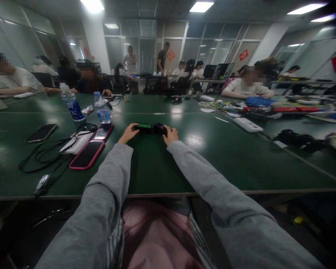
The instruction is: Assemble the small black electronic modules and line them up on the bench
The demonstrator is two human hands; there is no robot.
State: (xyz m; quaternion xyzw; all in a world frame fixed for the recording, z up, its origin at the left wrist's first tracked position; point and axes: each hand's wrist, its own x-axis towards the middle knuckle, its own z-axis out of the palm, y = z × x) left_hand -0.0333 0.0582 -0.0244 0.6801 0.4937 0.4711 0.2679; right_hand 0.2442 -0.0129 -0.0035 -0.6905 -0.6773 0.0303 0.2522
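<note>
Both my arms, in grey sleeves, reach forward over a dark green table (156, 164). My left hand (128, 133) is closed on the left end of a small dark box with a green top (145, 127). In my right hand (170, 135) is a small black box (160, 128), gripped at its right side. The two boxes lie close together at the table surface, ends almost meeting. What exactly they are is too small to make out.
Left of my arms lie a pink-edged phone (87, 154), a second phone (104, 131), a white power bank (77, 142) with black cords, and a dark phone (42, 133). Two bottles (72, 102) stand behind them. A white power strip (248, 124) and tangled cables lie right; several people sit beyond.
</note>
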